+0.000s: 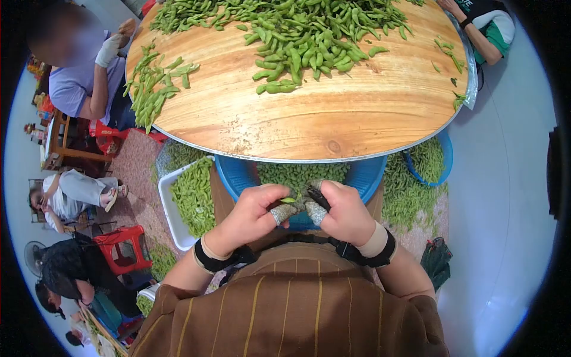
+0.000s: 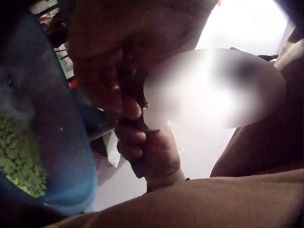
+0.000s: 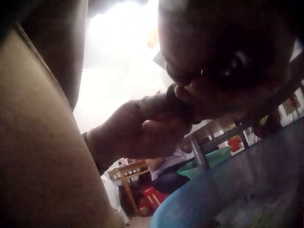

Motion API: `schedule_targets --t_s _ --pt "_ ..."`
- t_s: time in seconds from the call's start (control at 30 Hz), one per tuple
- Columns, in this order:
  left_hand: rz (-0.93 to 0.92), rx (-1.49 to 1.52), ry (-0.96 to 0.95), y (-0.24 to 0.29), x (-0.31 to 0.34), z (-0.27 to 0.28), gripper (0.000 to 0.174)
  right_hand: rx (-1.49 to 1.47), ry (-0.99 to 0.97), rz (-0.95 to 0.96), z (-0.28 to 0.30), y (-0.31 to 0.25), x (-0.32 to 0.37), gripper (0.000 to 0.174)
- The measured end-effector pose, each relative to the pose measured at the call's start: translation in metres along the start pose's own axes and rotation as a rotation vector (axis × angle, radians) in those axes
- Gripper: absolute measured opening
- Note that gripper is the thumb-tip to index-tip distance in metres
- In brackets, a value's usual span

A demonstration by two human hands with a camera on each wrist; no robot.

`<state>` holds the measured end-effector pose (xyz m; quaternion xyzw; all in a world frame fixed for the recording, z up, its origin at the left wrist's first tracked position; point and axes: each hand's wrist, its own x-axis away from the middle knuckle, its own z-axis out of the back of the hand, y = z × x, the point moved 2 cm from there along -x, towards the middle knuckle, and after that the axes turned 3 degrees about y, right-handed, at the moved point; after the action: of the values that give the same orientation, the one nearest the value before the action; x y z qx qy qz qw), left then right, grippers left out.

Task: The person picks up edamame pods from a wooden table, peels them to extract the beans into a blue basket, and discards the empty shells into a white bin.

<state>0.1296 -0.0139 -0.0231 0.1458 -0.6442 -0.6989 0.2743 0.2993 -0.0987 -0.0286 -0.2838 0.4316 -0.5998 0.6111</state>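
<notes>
Both hands meet above a blue tub (image 1: 229, 178) that holds shelled green beans (image 1: 303, 173). The left hand (image 1: 254, 209) pinches a green pod (image 1: 288, 200) between thumb and wrapped fingers. Close against it, the right hand (image 1: 347, 213) has its wrapped fingers curled round a small dark object (image 1: 318, 198), whose kind I cannot tell. In the dim left wrist view the fingertips of the left hand (image 2: 107, 80) and right hand (image 2: 159, 152) touch. The right wrist view is dark, and what lies between the fingers is hidden there.
A round wooden table (image 1: 357, 119) bearing heaped green pods (image 1: 309, 41) stands ahead. A white bin of pods (image 1: 193, 199) is at the left, and a blue basket (image 1: 446, 157) with loose pods at the right. People sit at the table's sides and farther left near a red stool (image 1: 124, 250).
</notes>
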Motion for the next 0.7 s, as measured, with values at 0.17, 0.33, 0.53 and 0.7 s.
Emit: schedule_targets --t_s 0.17,0.33,0.53,0.7 --pt "0.088 0.210 -0.059 -0.008 -0.005 -0.004 0.011 -0.050 0.018 -0.186 -0.006 0.010 0.000 0.019" --pt "0.193 0.483 -0.051 -0.018 -0.002 -0.004 0.012 -0.083 0.079 -0.412 -0.004 0.024 0.000 0.021" --pt "0.286 0.375 -0.027 -0.016 -0.008 -0.002 0.012 -0.221 -0.008 -0.243 -0.003 0.010 -0.004 0.013" --pt "0.350 0.386 0.215 -0.015 -0.007 -0.011 0.022 -0.337 0.221 -0.232 -0.009 0.010 -0.004 0.017"
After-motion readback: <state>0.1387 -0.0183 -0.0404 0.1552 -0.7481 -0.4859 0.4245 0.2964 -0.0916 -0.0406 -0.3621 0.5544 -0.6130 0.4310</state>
